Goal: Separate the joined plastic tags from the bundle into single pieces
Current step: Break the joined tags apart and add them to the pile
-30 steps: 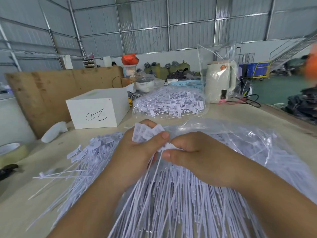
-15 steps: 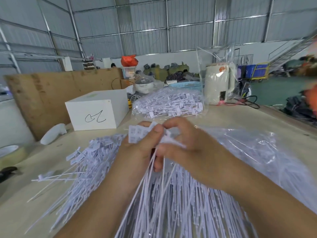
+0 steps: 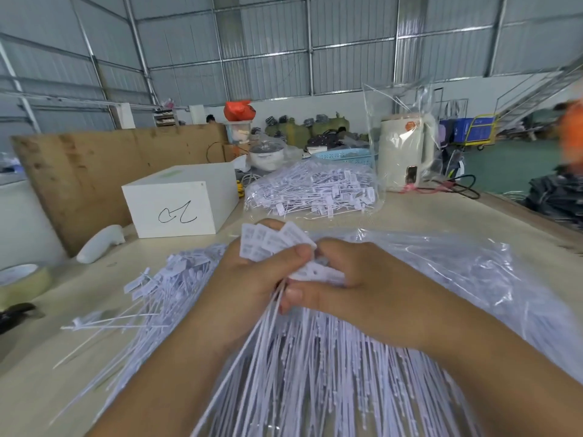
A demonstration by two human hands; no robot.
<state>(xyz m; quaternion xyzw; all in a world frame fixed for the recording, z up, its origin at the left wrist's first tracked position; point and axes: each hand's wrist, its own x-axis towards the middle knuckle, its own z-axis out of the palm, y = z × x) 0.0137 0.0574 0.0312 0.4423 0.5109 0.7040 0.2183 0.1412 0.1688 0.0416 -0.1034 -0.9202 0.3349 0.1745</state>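
On a pale desk (image 3: pixel 441 212) in a metal-walled hall, near its front edge, left hand (image 3: pixel 252 285) pinching fanned joined tags (image 3: pixel 271 241), right hand (image 3: pixel 362 285) pinching one tag's head

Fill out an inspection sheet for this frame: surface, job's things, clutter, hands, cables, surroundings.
Surface: pale table.
Job's things: joined tags fanned in the left hand; loose tag pile at left; open bag of tags under the right hand; sealed bag behind.
Clutter: white box, tape roll, kettle.
Hands: both pinch the tags.
Cables: black cord by the kettle.
Surroundings: metal-walled warehouse, blurred person in orange.
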